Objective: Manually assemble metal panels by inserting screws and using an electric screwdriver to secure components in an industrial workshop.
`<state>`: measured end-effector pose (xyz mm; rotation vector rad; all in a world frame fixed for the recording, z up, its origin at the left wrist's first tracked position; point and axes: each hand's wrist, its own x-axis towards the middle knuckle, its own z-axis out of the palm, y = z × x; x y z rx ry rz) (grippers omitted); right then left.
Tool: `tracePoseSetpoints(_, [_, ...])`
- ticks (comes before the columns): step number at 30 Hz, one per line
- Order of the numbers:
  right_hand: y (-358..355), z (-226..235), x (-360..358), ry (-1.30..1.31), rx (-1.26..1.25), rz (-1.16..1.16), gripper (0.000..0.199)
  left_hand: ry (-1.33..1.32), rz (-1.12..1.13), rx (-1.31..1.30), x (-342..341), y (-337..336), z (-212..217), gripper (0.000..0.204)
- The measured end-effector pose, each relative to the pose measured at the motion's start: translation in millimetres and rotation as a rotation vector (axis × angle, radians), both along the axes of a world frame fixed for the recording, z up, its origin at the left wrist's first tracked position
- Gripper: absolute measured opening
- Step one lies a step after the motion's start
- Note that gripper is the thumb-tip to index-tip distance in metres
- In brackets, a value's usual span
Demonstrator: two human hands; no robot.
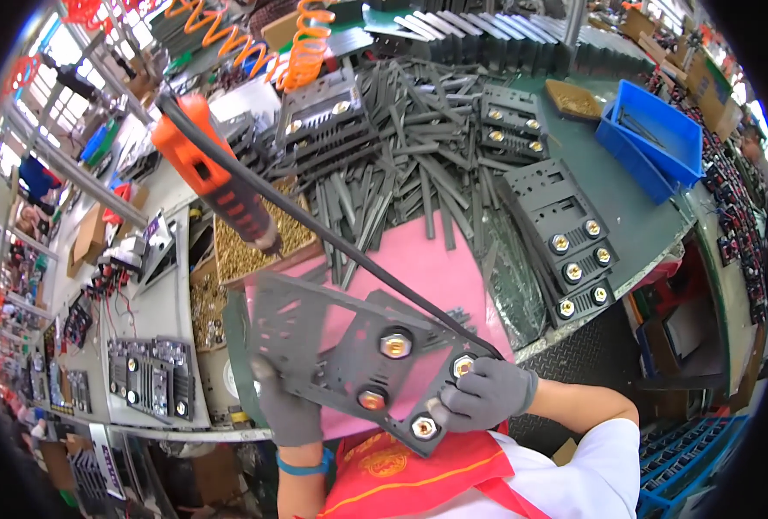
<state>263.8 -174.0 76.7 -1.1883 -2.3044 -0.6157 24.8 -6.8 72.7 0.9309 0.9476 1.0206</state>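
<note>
A dark grey moulded plastic panel (339, 353) with several round brass-coloured metal fittings is tilted above a pink mat (406, 251). My gloved left hand (287, 406) grips its lower left edge, slightly blurred. My gloved right hand (486, 394) is closed on the right end, between two of the fittings. The panel's left part is smeared by motion. An orange and black power screwdriver (220, 173) hangs beyond the panel on the left. Its black cable (362, 259) slants across the view to near my right hand.
Loose dark grey strips (393, 164) are heaped behind the mat. A tray of small brass-coloured parts (237, 251) sits under the screwdriver. On the right lie another fitted panel (561, 233) and stacked blue bins (652, 134). More panels (150, 376) rest on the left bench.
</note>
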Motion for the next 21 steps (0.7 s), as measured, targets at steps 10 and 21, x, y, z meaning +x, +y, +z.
tracePoseSetpoints(10, [21.8, -26.6, -20.6, 0.075, -0.228, -0.262, 0.036, 0.002, 0.114, -0.092, -79.9, 70.0, -4.0, 0.047])
tracePoseSetpoints(21, [50.5, -6.6, 11.1, 0.574, -0.69, -0.234, 0.041, 1.161, -0.055, 0.575, -76.5, 95.6, -32.3, 0.039])
